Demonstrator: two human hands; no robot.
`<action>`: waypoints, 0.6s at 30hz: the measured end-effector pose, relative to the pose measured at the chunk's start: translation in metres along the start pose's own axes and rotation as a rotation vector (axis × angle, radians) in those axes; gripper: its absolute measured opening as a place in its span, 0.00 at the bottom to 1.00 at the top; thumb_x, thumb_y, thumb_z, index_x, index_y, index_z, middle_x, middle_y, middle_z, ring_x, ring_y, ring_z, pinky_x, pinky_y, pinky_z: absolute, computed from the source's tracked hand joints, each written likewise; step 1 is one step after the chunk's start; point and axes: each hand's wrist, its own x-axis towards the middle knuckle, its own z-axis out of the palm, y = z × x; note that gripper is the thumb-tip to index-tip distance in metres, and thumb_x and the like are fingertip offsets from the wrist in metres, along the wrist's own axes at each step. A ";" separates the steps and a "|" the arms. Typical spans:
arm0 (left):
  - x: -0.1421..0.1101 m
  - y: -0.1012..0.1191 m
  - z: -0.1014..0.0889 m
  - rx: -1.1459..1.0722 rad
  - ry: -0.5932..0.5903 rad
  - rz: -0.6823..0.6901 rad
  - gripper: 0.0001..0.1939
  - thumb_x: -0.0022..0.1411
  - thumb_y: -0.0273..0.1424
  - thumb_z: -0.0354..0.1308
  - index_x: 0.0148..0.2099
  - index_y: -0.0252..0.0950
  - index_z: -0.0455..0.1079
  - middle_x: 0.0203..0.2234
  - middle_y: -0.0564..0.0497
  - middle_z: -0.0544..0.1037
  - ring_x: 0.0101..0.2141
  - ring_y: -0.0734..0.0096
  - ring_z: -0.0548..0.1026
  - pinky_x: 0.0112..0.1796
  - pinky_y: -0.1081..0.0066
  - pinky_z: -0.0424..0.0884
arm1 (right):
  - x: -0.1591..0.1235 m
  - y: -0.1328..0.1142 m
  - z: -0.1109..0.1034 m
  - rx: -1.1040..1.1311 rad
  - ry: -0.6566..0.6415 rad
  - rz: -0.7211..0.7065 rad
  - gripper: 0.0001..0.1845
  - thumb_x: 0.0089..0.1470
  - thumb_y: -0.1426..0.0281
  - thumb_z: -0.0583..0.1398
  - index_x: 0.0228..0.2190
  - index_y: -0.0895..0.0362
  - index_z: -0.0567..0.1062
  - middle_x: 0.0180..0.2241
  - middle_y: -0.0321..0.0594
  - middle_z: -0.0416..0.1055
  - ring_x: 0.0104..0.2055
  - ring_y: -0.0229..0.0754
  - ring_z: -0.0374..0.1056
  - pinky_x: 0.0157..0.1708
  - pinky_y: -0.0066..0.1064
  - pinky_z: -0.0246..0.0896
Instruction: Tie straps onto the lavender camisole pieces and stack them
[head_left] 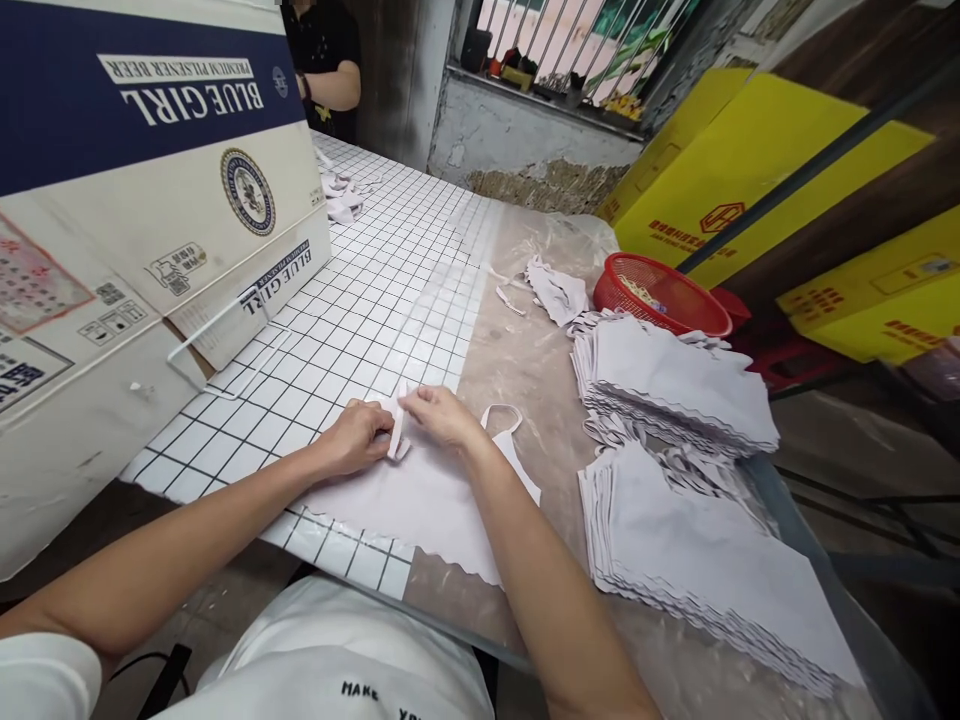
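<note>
One strap (398, 430) was pinched mid-frame.
Left hand (358, 437) and right hand (441, 415) had fingers closed on it, likely for steadiness; a cloth stack (697, 560) lay lower right, seemingly within reach.

One left hand (358, 437), one right hand (442, 415). One pale cloth (420, 510) under them. Two big cloth piles (675, 370) (705, 570). One red basket (686, 306). One big box (172, 210). One tabletop (367, 290). One window (574, 45). One other person (322, 45).

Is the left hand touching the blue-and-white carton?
Apart. The head view shows a stretch of gridded tabletop lying between the left hand and the blue-and-white carton.
</note>
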 end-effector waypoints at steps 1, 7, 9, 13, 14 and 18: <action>0.000 0.000 0.000 -0.004 0.002 -0.004 0.09 0.59 0.32 0.57 0.27 0.36 0.72 0.21 0.52 0.74 0.30 0.65 0.71 0.42 0.64 0.61 | 0.004 -0.003 -0.001 0.047 0.057 -0.038 0.14 0.49 0.63 0.58 0.18 0.55 0.62 0.17 0.27 0.57 0.20 0.32 0.51 0.22 0.26 0.46; -0.006 0.003 -0.004 0.054 0.183 -0.050 0.10 0.61 0.37 0.56 0.39 0.36 0.72 0.35 0.47 0.77 0.39 0.59 0.73 0.45 0.60 0.66 | -0.030 0.007 -0.027 -0.221 0.431 -0.158 0.10 0.53 0.60 0.57 0.27 0.54 0.66 0.28 0.36 0.72 0.31 0.40 0.66 0.33 0.30 0.58; -0.018 0.002 -0.010 0.150 0.323 -0.088 0.14 0.63 0.39 0.52 0.43 0.35 0.71 0.41 0.43 0.76 0.44 0.56 0.73 0.45 0.58 0.67 | -0.073 0.031 -0.038 -0.352 0.507 -0.122 0.12 0.54 0.58 0.56 0.28 0.53 0.66 0.28 0.38 0.73 0.32 0.43 0.68 0.34 0.32 0.58; -0.053 -0.003 -0.020 0.334 0.364 -0.307 0.21 0.60 0.47 0.48 0.42 0.35 0.69 0.39 0.41 0.74 0.43 0.50 0.72 0.44 0.55 0.68 | -0.165 0.089 -0.044 -0.482 0.663 0.162 0.16 0.55 0.53 0.54 0.30 0.53 0.67 0.28 0.41 0.73 0.32 0.48 0.70 0.33 0.35 0.59; -0.061 -0.006 -0.021 0.338 0.321 -0.374 0.23 0.58 0.50 0.49 0.42 0.35 0.69 0.38 0.41 0.74 0.42 0.49 0.73 0.43 0.55 0.69 | -0.182 0.100 -0.041 -0.479 0.679 0.239 0.18 0.55 0.51 0.55 0.31 0.53 0.68 0.27 0.41 0.73 0.31 0.48 0.70 0.33 0.36 0.59; -0.076 -0.013 -0.021 0.278 0.213 -0.570 0.26 0.51 0.55 0.53 0.40 0.38 0.69 0.35 0.45 0.76 0.39 0.51 0.74 0.37 0.59 0.70 | -0.208 0.120 -0.027 -0.442 0.716 0.361 0.18 0.54 0.51 0.57 0.32 0.53 0.68 0.27 0.40 0.71 0.32 0.48 0.69 0.33 0.35 0.59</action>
